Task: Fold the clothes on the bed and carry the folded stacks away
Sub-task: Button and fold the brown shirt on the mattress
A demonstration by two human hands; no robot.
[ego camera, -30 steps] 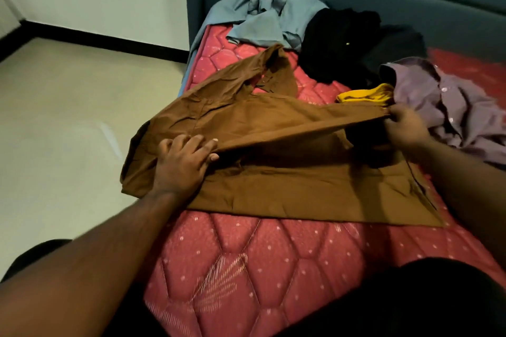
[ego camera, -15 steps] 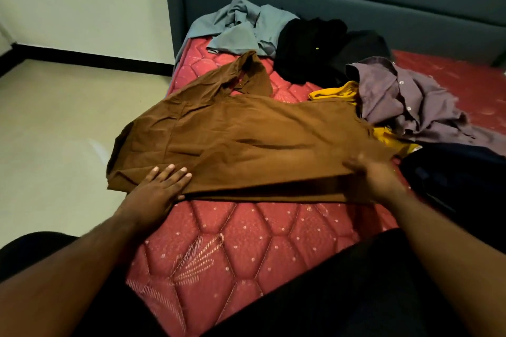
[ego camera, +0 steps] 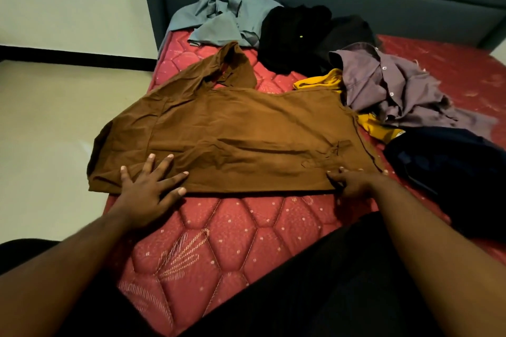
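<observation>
Red quilted mattress [ego camera: 246,227] is bearing a brown cotton shirt [ego camera: 232,139], folded once; left hand [ego camera: 149,189] and right hand [ego camera: 353,180] are pressing it flat, fingers spread. Grey-blue [ego camera: 227,13], black [ego camera: 295,33], mauve [ego camera: 388,85] and yellow [ego camera: 320,81] garments are lying unfolded behind; no stacks showing.

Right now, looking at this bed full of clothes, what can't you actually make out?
- Yellow garment: head view, mostly buried under the purple shirt and brown garment; its type is unclear.
- Black clothes: too dark to count the pieces.
- Dark navy item: cut off by the right edge.
- Right hand: fingers partly hidden against the fabric, so its grip is unclear.
- Left hand: plainly flat.
</observation>
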